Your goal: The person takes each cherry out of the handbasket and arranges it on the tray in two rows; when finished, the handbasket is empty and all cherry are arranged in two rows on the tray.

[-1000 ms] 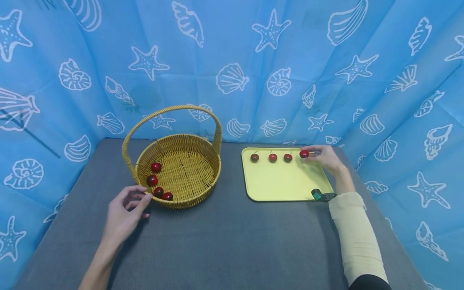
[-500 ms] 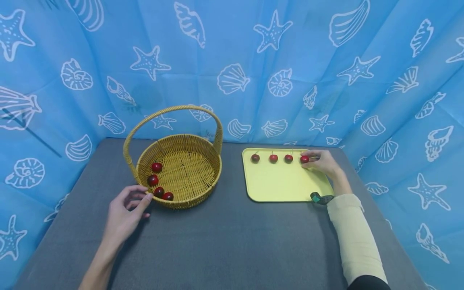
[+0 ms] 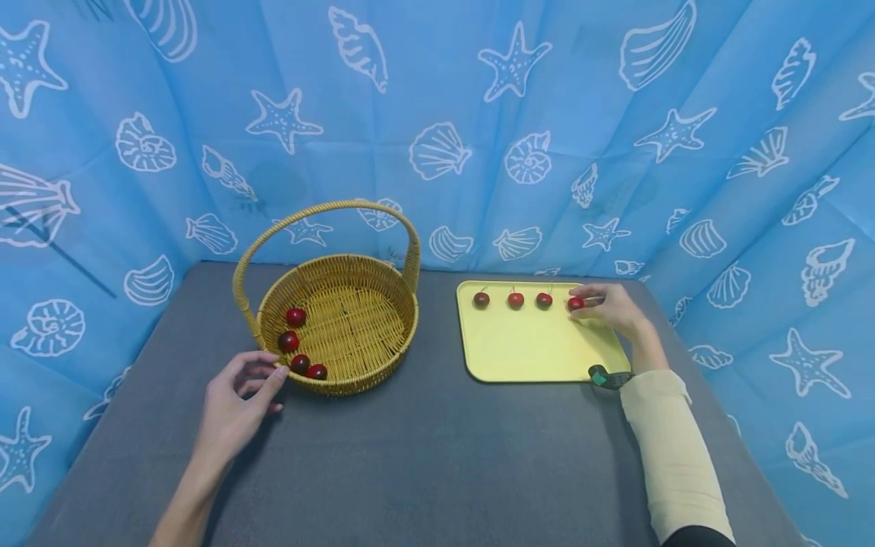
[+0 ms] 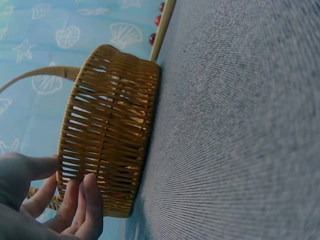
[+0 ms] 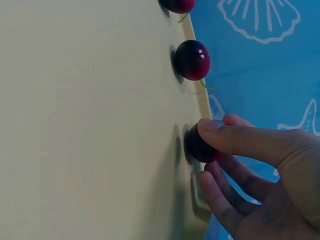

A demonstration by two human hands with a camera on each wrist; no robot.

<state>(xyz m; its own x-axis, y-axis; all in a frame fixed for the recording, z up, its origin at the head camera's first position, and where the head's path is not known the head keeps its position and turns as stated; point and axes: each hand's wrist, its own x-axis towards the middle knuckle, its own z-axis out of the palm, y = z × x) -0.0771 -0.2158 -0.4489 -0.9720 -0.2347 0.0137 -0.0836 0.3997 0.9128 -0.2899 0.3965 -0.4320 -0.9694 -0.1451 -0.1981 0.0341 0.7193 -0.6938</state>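
At the tray's far right corner, my right hand (image 3: 617, 313) pinches a dark red cherry (image 3: 575, 303) between thumb and fingertips. In the right wrist view this cherry (image 5: 196, 145) sits right at the tray surface, its shadow close beside it. Three more cherries with stems, one of them bright red (image 3: 516, 301), stand in a row along the far side of the yellow tray (image 3: 526, 349). My left hand (image 3: 235, 399) grips the near left rim of the wicker basket (image 3: 355, 323), thumb on one side and fingers on the other. Several cherries (image 3: 289, 341) lie along the basket's left inner side.
The basket's tall arched handle (image 3: 324, 205) rises over its bowl. A grey cloth (image 3: 424, 456) covers the table. Behind and at both sides hangs a blue curtain (image 3: 383, 129) with white shells and starfish. A dark wrist device (image 3: 608, 377) overlaps the tray's near right corner.
My right hand has brought the cherry slightly down and toward me, onto the end of the row. My left hand has stayed on the basket rim.
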